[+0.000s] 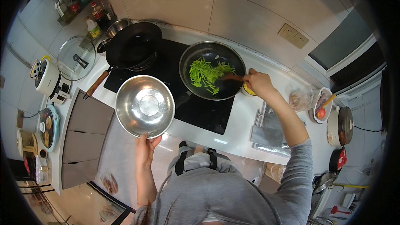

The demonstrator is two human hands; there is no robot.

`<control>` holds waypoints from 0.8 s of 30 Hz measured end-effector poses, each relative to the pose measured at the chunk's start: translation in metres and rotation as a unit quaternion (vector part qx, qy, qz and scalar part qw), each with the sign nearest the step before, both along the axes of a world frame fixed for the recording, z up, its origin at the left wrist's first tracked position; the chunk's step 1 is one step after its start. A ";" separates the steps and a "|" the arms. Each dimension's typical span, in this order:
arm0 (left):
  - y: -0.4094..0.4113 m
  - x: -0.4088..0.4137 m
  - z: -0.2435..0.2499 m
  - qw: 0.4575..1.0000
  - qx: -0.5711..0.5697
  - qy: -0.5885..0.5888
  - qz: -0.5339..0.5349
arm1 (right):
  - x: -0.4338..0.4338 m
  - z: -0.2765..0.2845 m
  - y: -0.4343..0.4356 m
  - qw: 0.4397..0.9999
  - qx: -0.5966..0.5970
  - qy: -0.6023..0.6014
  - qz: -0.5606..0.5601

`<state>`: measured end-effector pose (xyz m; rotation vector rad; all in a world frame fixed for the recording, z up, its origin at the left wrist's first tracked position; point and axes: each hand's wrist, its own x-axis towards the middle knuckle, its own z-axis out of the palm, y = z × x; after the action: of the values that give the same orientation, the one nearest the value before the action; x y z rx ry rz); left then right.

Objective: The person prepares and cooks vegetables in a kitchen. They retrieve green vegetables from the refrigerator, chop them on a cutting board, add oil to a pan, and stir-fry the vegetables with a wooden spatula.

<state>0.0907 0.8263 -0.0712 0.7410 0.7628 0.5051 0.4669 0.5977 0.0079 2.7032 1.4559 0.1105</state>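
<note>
An empty stainless steel bowl (137,107) is held by its near rim in my left hand (147,147), tilted so that its inside faces the camera. My right hand (258,82) grips a brown spatula (232,77), whose blurred head is among chopped green stalks (201,70). These stalks lie in a dark frying pan (229,90) on the right side of the black cooktop (203,115). Part of a yellow container (249,90) shows beneath my right hand.
A black wok (132,47) sits on the cooktop's left, its wooden handle (97,84) pointing towards me. Left of it are a glass lid (69,65) and bottles (93,27). A cleaver (268,136) lies on the right counter, near a white basket (325,95) and a lidded pot (343,126).
</note>
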 end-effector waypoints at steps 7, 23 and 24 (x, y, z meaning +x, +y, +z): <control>-0.004 -0.006 0.004 0.998 -0.003 -0.014 0.061 | 0.030 0.018 -0.009 0.994 -0.099 -0.054 0.005; -0.005 -0.034 0.000 0.993 0.009 -0.015 0.120 | 0.114 -0.042 0.082 0.974 0.119 0.164 -0.099; -0.004 -0.036 0.000 0.993 0.012 -0.016 0.115 | 0.105 -0.045 0.096 0.971 0.132 0.182 -0.086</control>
<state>0.0546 0.8223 -0.0709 0.6685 0.8178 0.7336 0.5720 0.6941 -0.0370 3.1901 1.3577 -0.2299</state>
